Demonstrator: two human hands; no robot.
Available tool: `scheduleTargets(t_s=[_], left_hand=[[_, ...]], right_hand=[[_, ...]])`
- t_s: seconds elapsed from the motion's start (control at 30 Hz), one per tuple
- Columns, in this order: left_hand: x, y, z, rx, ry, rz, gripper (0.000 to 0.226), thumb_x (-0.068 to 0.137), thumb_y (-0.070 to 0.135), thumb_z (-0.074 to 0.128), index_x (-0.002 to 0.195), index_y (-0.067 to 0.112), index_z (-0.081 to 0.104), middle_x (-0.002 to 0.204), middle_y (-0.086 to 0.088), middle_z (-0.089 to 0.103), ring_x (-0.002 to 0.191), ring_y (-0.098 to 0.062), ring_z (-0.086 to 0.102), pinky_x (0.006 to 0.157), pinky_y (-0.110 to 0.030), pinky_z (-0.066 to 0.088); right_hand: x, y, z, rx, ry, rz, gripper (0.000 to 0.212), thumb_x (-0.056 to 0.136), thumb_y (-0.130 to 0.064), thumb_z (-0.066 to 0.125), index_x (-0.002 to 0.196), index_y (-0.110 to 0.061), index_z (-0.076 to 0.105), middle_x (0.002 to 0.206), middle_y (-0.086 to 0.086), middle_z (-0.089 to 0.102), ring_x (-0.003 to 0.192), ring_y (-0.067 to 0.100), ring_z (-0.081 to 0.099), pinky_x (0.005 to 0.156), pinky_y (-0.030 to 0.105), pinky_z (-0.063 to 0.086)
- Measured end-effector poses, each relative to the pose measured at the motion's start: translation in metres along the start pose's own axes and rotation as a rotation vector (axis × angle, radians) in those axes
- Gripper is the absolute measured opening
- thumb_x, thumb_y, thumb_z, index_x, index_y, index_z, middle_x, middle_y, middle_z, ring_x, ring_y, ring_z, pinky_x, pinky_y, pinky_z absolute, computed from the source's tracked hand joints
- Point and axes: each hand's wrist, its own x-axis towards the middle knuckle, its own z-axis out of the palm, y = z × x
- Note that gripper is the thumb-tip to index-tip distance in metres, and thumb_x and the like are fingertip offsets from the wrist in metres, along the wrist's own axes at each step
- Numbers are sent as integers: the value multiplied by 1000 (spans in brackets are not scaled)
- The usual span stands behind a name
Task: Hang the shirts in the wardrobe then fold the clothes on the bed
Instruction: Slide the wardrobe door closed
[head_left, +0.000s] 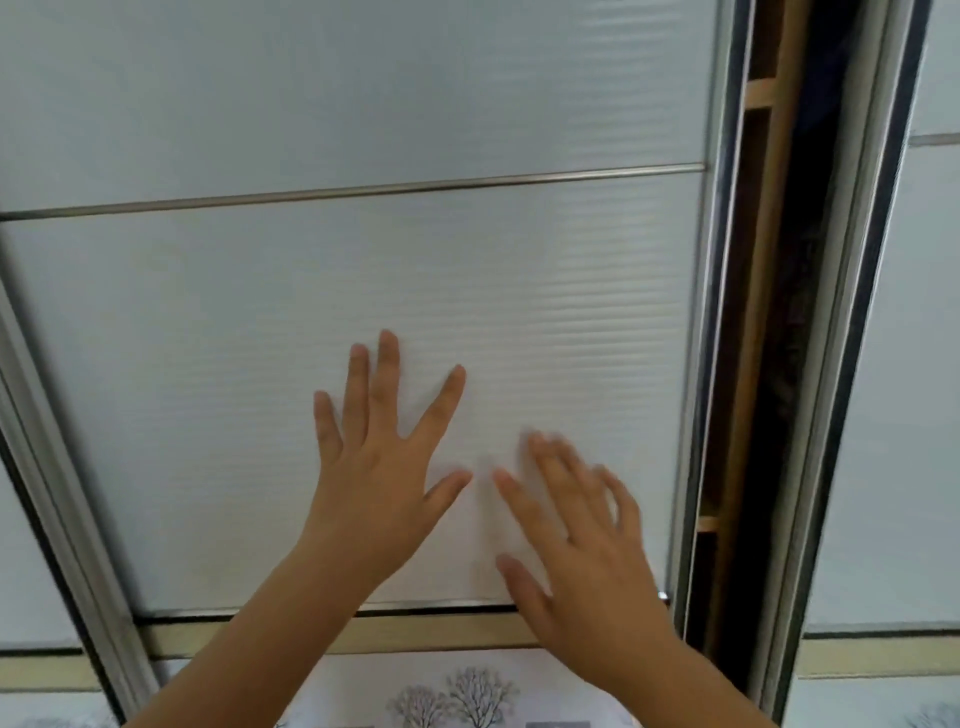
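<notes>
A white ribbed sliding wardrobe door (363, 291) fills most of the head view. My left hand (379, 467) lies flat against its lower panel with the fingers spread. My right hand (582, 540) is beside it, fingers straight and blurred, on or just off the same panel. To the right of the door a narrow dark gap (779, 322) shows the wardrobe's inside with wooden shelf edges (758, 93). No shirts or other clothes are in view.
A second white door panel (914, 364) stands to the right of the gap, and a metal frame rail (52, 467) runs down the left. Below the door is a panel printed with trees (457, 696).
</notes>
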Motion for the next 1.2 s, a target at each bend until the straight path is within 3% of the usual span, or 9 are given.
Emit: scheduleTargets(t_s=[0.07, 0.13, 0.23, 0.4, 0.5, 0.67, 0.9, 1.07, 1.2], left_hand=[[-4, -17, 2, 43, -13, -14, 96, 84, 61, 58, 161, 34, 6, 165, -19, -17, 152, -42, -12, 111, -76, 20], [-9, -34, 1, 56, -13, -31, 101, 82, 58, 65, 161, 34, 7, 166, -19, -15, 152, -42, -11, 111, -75, 22], [-17, -55, -5, 39, -7, -66, 101, 82, 53, 69, 160, 36, 8, 166, -16, -16, 153, -39, -11, 113, -71, 22], [-23, -75, -21, -46, 26, -165, 80, 93, 56, 54, 159, 37, 13, 168, -9, -10, 155, -30, -8, 118, -63, 23], [-8, -76, -34, -95, 113, -147, 69, 96, 55, 46, 157, 31, 25, 168, -10, 6, 155, -27, 5, 120, -59, 22], [35, -59, -43, -120, 148, 42, 72, 98, 59, 40, 160, 35, 10, 169, -4, -3, 155, -21, -7, 123, -57, 11], [74, -66, -41, 191, 221, 64, 85, 97, 70, 35, 161, 27, 1, 167, -15, -11, 154, -32, -11, 117, -70, 5], [65, -103, -43, 386, 236, 18, 92, 94, 69, 39, 161, 20, 1, 166, -21, -10, 153, -40, -10, 115, -73, 5], [57, -135, -50, 550, 241, 28, 92, 93, 70, 37, 161, 16, 7, 167, -18, -3, 154, -37, -4, 113, -75, 1]], right_hand=[[13, 13, -15, 38, 198, 69, 65, 96, -40, 56, 155, -22, 36, 167, 12, 20, 154, 34, 16, 118, 63, 21], [28, 28, -24, 105, 320, 208, 71, 99, -34, 54, 160, -21, 20, 169, 9, 10, 155, 31, 10, 122, 58, 17], [45, 33, -20, 456, 285, 460, 78, 104, -45, 47, 157, -44, -10, 167, -22, -4, 153, -1, 2, 120, 31, 17], [60, 5, 20, 663, 212, 511, 61, 100, -62, 33, 140, -73, -12, 144, -58, -4, 136, -29, 3, 112, 17, 12], [63, -6, 37, 886, 187, 475, 58, 101, -54, 36, 145, -72, 2, 153, -49, 5, 145, -17, 9, 118, 25, 13], [73, -35, 58, 1242, 114, 441, 57, 103, -42, 45, 151, -60, 21, 160, -32, 24, 148, -4, 23, 122, 38, 26], [103, -82, 81, 1290, -27, 255, 59, 107, -23, 44, 154, -41, 15, 158, -38, 20, 148, -8, 17, 114, 8, 20], [119, -114, 108, 1164, -59, 183, 64, 107, -41, 39, 158, -43, 0, 164, -31, 3, 153, -2, 3, 123, 18, 4], [127, -140, 133, 1078, -126, 178, 62, 102, -61, 26, 150, -61, -14, 161, -35, -13, 151, -2, -13, 122, 27, -3]])
